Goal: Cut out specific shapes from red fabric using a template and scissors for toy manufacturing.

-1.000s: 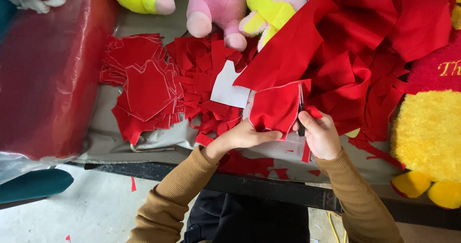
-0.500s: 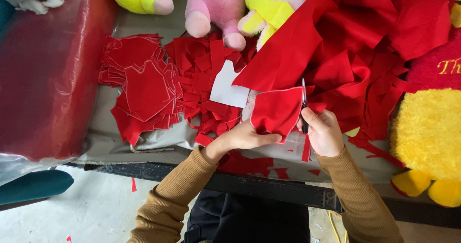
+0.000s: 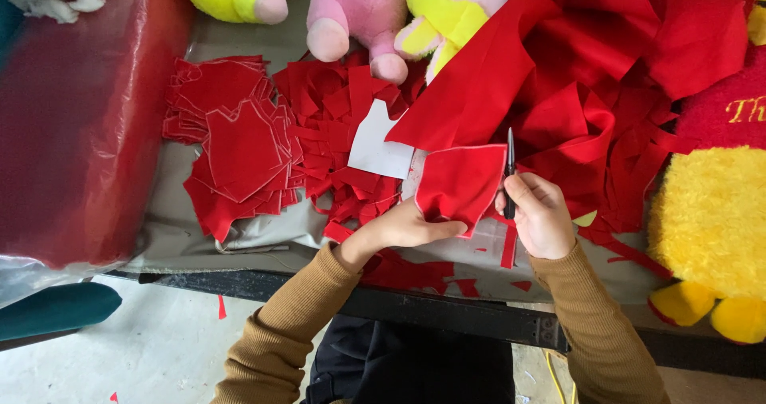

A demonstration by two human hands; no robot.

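Head view: the left hand point(image 3: 407, 227) pinches the lower edge of a red cloth piece point(image 3: 459, 182), thumb on top, holding it flat and slightly raised over the desk point(image 3: 239, 236). The right hand point(image 3: 541, 216) is closed around a pair of scissors point(image 3: 509, 168), whose dark blades point away from the person and stand against the right edge of the piece. That piece lies at the front middle of the desk, between the 2 hands, and looks joined at its top to the long red cloth point(image 3: 511, 77) that runs up toward the yellow plush toy point(image 3: 455, 5).

Judging by this, the step in hand is cutting the shape free along its right side. The next move calls for the left hand to keep the cloth taut while the blades follow the outline, turning the piece as the edge bends.

To the left sits a stack of cut red shapes point(image 3: 235, 144), beside it a heap of red scraps point(image 3: 335, 124) and a white paper pattern point(image 3: 381, 144). A pink plush toy point(image 3: 355, 13) lies at the far edge, and a fuzzy yellow plush point(image 3: 710, 212) at the right.
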